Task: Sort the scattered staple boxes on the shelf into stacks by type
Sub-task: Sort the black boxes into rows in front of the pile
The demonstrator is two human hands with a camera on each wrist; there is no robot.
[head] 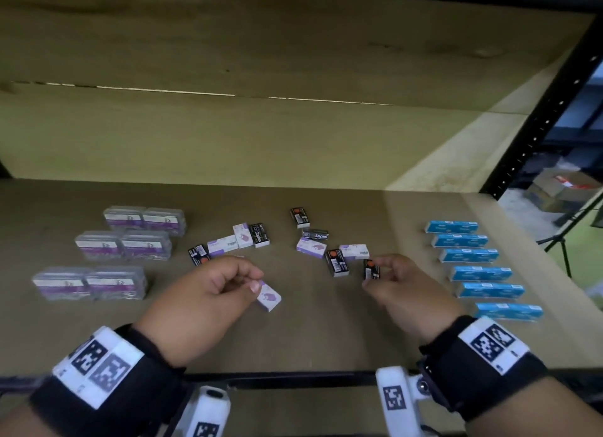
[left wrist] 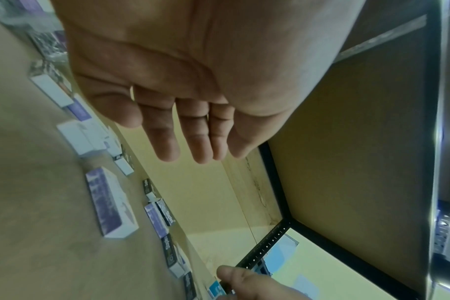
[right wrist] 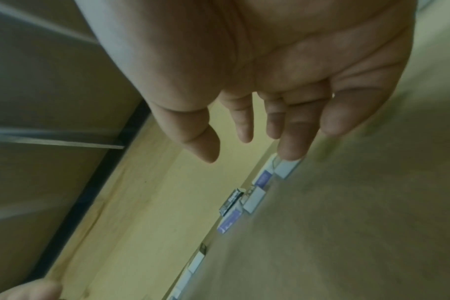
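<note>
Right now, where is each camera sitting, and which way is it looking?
Head: on the person's head, looking forward and down at the shelf of staple boxes; left hand, right hand and both wristbands show.
Left wrist: under the left wrist, looking along the palm and fingers across the shelf; the right hand shows at the bottom edge.
Right wrist: under the right wrist, looking along the palm and fingers; blurry boxes beyond.
Shared: head and left wrist both show the white-and-purple box near the left hand.
</note>
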